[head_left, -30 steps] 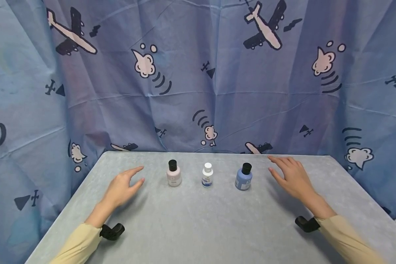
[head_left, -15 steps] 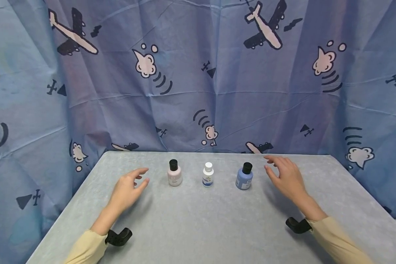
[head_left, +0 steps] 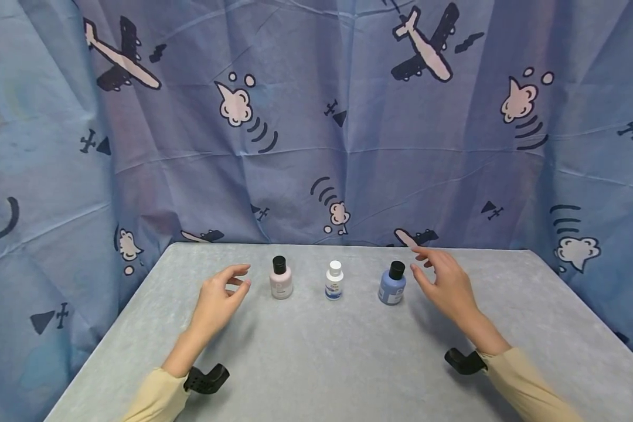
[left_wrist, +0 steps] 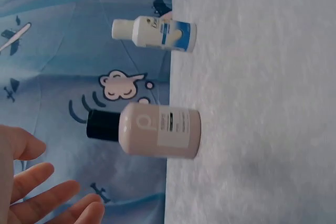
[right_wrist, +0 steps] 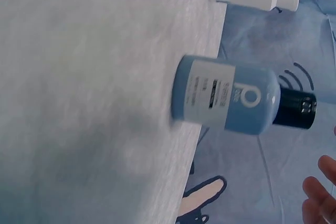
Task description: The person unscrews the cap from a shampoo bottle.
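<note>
Three small bottles stand upright in a row on the table. On the left is a pale pink bottle with a black cap, in the middle a white bottle with a blue-and-white label, on the right a blue bottle with a black cap. My left hand hovers just left of the pink bottle, thumb and fingers apart and holding nothing. Close to the right side of the blue bottle, my right hand is likewise parted and holds nothing. Fingertips show beside the pink bottle's cap in the left wrist view.
A light grey table lies under the bottles. Behind it hangs a blue curtain printed with aeroplanes and clouds. Each wrist carries a black camera mount, the left mount and the right mount.
Both hands have moved inward, the left one rightward toward the pink bottle and the right one leftward toward the blue bottle. The bottles stay in place on the table.
</note>
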`<state>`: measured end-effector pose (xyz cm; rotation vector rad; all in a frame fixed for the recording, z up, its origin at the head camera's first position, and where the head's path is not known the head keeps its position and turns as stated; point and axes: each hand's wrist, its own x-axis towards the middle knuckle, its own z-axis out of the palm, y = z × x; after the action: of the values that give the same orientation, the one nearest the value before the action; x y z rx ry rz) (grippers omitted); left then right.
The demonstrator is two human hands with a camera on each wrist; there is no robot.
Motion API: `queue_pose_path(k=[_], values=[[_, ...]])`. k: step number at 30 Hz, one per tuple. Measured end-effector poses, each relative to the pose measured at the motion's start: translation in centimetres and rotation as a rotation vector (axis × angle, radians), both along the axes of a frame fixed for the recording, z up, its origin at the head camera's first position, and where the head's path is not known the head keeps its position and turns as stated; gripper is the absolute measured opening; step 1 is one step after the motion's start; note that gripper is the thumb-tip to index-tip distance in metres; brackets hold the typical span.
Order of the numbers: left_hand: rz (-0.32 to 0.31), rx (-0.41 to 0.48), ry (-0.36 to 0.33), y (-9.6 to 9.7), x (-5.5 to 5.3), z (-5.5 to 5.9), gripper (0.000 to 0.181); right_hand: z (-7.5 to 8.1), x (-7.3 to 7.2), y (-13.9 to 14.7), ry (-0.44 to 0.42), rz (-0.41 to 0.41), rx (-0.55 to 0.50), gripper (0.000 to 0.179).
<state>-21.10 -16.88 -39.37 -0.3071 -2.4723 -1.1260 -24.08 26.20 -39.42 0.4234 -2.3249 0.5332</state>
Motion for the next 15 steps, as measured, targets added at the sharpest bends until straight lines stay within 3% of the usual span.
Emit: queue_pose_path(k=[7,15], values=[[0.006,0.063,-0.035,1.1,0.0,0.2,0.03,0.2,-0.1,-1.3,0.07,0.055,-0.034,0.034],[0.004,0.137,-0.1,1.9,-0.1,0.1,0.033,0.4,-0.2,-3.3,0.057,0.143,-0.087,0.035]])
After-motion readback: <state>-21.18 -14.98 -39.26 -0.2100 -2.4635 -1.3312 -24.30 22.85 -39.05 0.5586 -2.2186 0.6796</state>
